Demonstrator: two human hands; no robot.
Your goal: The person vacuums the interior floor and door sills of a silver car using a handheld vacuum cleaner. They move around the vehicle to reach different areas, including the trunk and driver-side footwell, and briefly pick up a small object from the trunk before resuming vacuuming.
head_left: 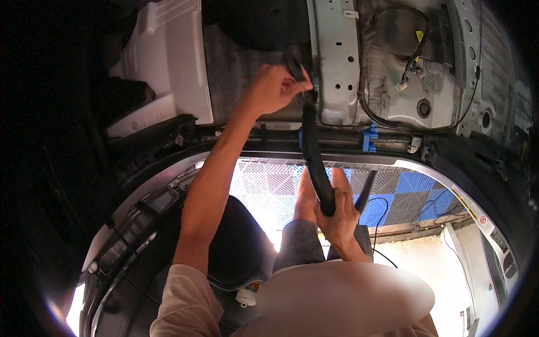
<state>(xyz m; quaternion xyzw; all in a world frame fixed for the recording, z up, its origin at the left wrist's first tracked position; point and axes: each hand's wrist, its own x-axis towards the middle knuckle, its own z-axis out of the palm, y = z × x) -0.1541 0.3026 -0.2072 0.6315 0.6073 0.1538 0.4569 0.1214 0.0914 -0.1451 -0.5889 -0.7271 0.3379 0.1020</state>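
My right hand (337,216) is wrapped round the lower end of a long, slim black tube-like piece (314,151). The piece runs up across the door sill to the floor of the stripped car, and its exact kind does not show. Close to its upper end, my left hand (278,89) is closed in a pinch. A short dark strip (293,65) sticks up from those fingers; whether it belongs to the black piece I cannot tell.
A bare metal crossmember (336,62) stands right of my left hand. Beyond it lies a loose wiring harness (415,62). Blue clips (369,139) sit along the sill. At left are a white panel (174,62) and a black door (238,241). Outside are patterned floor tiles (398,194).
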